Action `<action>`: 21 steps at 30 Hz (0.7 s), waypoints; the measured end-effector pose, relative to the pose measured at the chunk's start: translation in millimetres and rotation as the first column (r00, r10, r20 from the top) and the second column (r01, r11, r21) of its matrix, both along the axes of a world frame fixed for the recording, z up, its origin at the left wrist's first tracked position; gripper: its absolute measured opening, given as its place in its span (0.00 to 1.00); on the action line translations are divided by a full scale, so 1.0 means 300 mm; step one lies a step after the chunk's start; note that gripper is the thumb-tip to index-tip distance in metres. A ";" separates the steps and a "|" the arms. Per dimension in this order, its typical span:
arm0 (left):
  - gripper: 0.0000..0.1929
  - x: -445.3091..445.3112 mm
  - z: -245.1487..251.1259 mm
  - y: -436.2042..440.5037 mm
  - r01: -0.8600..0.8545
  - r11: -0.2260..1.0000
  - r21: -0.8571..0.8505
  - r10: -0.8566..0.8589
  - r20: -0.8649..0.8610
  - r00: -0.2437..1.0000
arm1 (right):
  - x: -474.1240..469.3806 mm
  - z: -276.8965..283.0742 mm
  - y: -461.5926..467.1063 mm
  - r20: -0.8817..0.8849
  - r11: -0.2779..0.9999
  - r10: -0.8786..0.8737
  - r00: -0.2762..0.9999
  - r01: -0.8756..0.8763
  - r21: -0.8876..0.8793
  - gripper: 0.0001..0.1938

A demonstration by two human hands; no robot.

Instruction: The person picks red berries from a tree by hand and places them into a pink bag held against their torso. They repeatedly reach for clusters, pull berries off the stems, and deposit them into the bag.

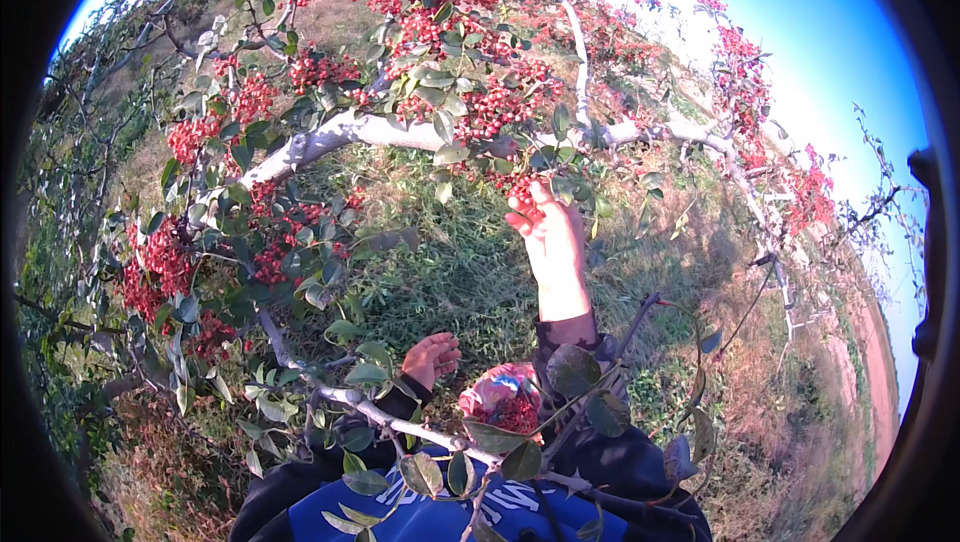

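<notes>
My right hand (pixel 550 234) reaches up to a small cluster of red berries (pixel 517 186) under the thick pale branch (pixel 382 131); its fingertips touch the berries, and whether they grip them is hard to tell. Lower and to the left, my left hand (pixel 433 359) is half curled near my body with nothing visible in it. Between my forearms, a colourful cloth bag (pixel 491 390) stands open with red berries (pixel 516 416) inside. Large bunches of the same berries (pixel 450 24) hang above the branch among green leaves.
A thin thorny branch (pixel 375 413) crosses in front of my chest, its leaves partly covering the bag and my sleeves. More berry bunches (pixel 157 264) hang at the left, and others (pixel 810 193) at the right. Grass (pixel 450 272) and weeds lie below the tree.
</notes>
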State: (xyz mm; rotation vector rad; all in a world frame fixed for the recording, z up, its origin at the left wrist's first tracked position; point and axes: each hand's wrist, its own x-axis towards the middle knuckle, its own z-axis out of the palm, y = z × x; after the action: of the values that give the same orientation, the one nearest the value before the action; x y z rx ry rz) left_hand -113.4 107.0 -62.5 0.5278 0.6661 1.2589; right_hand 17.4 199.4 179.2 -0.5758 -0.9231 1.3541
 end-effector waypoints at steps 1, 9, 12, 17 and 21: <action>0.14 0.005 -0.024 0.001 0.023 1.000 0.005 -0.023 0.053 0.998 | 0.000 0.002 -0.003 0.007 1.000 -0.012 1.000 0.012 -0.008 0.06; 0.12 0.032 -0.128 0.033 0.046 0.988 -0.145 -0.041 0.031 0.999 | -0.013 -0.040 0.003 -0.027 0.980 -0.116 0.993 0.119 0.157 0.06; 0.12 0.008 -0.110 0.014 0.069 0.986 -0.150 -0.048 0.141 0.989 | -0.029 -0.033 0.016 -0.042 0.980 -0.108 0.993 0.113 0.163 0.07; 0.12 0.029 -0.128 0.015 0.012 0.981 -0.192 -0.007 0.024 1.000 | -0.048 -0.062 0.022 -0.193 0.972 -0.025 0.981 0.069 0.225 0.04; 0.11 0.024 -0.073 0.023 0.006 0.982 -0.187 0.002 0.047 0.999 | -0.065 -0.062 0.021 -0.096 0.971 -0.091 0.991 0.110 0.212 0.06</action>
State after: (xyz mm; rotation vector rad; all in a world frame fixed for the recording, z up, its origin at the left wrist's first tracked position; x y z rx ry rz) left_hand -106.3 114.0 -84.5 0.3423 0.7360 1.1888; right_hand -2.1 205.7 160.5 -0.3887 -0.9443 1.1605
